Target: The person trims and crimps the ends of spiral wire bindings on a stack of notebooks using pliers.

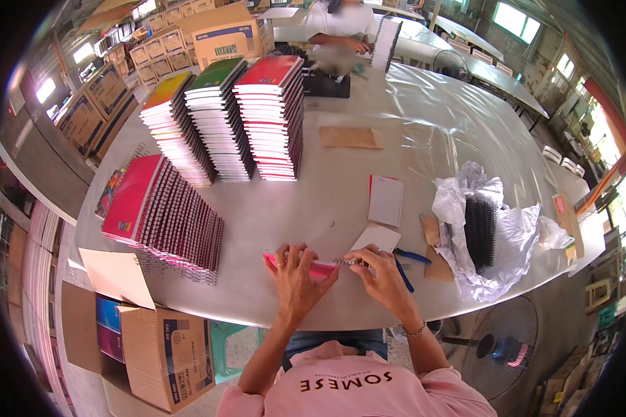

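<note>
My left hand (296,279) is closed on a pink notebook (318,270) close to the table's front edge, fingers over its top. At the notebook's right end, my right hand (384,281) pinches a thin spiral binding wire (346,262) that runs along the notebook's edge. Just beyond the right hand lies a loose white notepad (377,238), partly hidden by the fingers. Farther back rests another notepad (387,201) with a red edge. Blue-handled pliers (414,258) lie right of the right hand.
Stacks of pink (133,189), yellow (167,90), green (219,74) and red (271,69) notebooks stand at left. Crumpled paper (511,260) holds black spiral coils (480,233) at right. An open carton (177,354) and a fan (501,344) flank me. A co-worker (337,28) sits across.
</note>
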Action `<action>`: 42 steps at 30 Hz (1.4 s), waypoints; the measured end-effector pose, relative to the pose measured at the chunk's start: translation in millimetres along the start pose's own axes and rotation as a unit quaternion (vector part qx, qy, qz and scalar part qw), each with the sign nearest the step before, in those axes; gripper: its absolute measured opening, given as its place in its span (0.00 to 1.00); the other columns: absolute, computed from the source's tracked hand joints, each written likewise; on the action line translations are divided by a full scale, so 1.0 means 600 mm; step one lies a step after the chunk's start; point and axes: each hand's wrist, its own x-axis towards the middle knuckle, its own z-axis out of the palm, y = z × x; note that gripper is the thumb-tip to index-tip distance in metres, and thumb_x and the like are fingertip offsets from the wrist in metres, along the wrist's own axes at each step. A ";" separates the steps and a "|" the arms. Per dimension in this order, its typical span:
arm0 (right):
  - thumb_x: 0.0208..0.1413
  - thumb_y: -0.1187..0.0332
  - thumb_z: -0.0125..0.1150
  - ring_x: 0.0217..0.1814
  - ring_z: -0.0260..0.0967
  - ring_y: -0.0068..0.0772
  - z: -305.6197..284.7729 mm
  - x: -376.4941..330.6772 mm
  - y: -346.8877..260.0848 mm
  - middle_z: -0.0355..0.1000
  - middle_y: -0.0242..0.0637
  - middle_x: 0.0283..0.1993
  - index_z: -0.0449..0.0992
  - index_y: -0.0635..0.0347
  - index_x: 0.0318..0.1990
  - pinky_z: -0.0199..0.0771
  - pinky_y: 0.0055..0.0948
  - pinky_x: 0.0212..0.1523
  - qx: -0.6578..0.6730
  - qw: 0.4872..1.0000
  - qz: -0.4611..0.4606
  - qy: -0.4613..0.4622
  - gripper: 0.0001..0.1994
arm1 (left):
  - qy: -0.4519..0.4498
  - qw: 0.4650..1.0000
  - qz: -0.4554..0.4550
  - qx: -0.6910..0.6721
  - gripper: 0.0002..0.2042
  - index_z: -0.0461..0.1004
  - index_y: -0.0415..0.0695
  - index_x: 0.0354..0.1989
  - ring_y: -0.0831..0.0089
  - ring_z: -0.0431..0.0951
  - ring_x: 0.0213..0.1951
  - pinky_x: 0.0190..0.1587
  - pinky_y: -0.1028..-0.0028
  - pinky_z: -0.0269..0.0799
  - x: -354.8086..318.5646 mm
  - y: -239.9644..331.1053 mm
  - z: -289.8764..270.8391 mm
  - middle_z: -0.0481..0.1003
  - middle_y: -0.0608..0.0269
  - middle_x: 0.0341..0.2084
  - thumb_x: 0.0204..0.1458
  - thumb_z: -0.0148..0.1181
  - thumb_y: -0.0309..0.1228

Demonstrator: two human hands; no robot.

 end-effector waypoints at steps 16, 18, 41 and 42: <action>0.63 0.69 0.54 0.30 0.68 0.31 -0.010 -0.003 0.001 0.69 0.30 0.27 0.74 0.54 0.45 0.56 0.33 0.50 0.065 0.994 0.016 -0.084 0.06 | -0.034 0.999 -0.002 0.001 0.21 0.72 0.49 0.33 0.57 0.66 0.49 0.53 0.53 0.55 0.002 -0.007 -0.007 0.69 0.65 0.37 0.35 0.76 0.43; 0.62 0.67 0.57 0.30 0.68 0.31 -0.002 -0.003 0.007 0.69 0.30 0.27 0.74 0.55 0.45 0.57 0.33 0.49 0.054 0.997 -0.007 -0.059 0.07 | -0.042 0.999 -0.003 0.007 0.21 0.72 0.49 0.33 0.58 0.66 0.49 0.54 0.53 0.54 0.003 -0.005 -0.010 0.69 0.66 0.37 0.36 0.75 0.44; 0.63 0.68 0.54 0.40 0.69 0.47 0.018 -0.003 -0.001 0.72 0.43 0.34 0.73 0.60 0.40 0.62 0.41 0.50 -0.128 0.982 -0.072 0.119 0.06 | -0.034 0.988 -0.086 -0.122 0.22 0.73 0.45 0.39 0.51 0.63 0.59 0.57 0.51 0.61 -0.001 -0.027 -0.021 0.60 0.52 0.55 0.36 0.78 0.34; 0.63 0.68 0.53 0.40 0.69 0.49 0.004 -0.011 0.008 0.72 0.44 0.35 0.73 0.60 0.42 0.63 0.42 0.49 -0.152 0.976 -0.034 0.150 0.06 | -0.033 0.988 -0.091 -0.123 0.22 0.73 0.46 0.38 0.50 0.62 0.59 0.57 0.51 0.61 -0.002 -0.026 -0.022 0.59 0.51 0.56 0.35 0.78 0.33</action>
